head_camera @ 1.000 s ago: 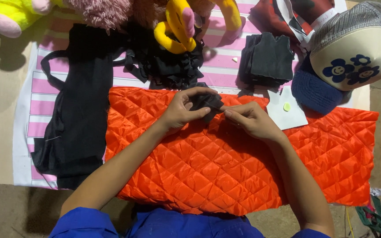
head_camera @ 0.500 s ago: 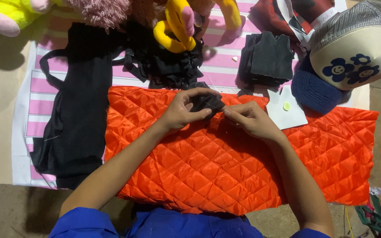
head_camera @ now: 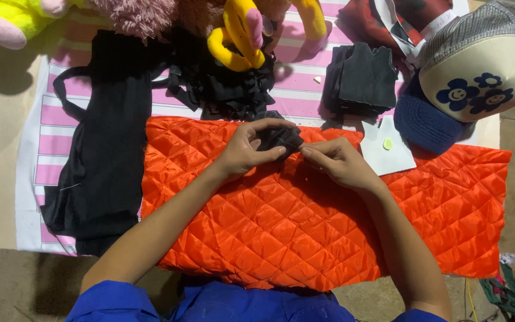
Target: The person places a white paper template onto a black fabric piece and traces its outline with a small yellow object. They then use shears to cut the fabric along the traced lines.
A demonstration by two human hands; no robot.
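At the upper edge of the orange quilted fabric (head_camera: 305, 220), the left hand (head_camera: 247, 149) curls its fingers over a small piece of black cloth (head_camera: 278, 138), thumb beneath and fingertips folded over the top, pinching it. The right hand (head_camera: 338, 164) meets it from the other side, thumb and forefinger pressed together at the cloth's lower right corner; whether they actually grip the black cloth or the orange quilting beneath is hard to tell from this angle. The black cloth lies on the quilted fabric, near the middle of its top edge.

Just right of the hands, a white card with a pale green dot (head_camera: 388, 152) rests on the quilting's edge. Beyond it sit a blue knitted hat (head_camera: 424, 122) and a cream and grey cap with blue flowers (head_camera: 478, 59). A folded dark grey garment (head_camera: 365, 80) lies above the hands on the pink-and-white striped sheet (head_camera: 52, 149). To the left, a long black garment (head_camera: 111, 149) stretches beside the orange fabric. A yellow plush toy (head_camera: 239, 36) and a pink furry toy (head_camera: 144, 15) lie along the far edge.
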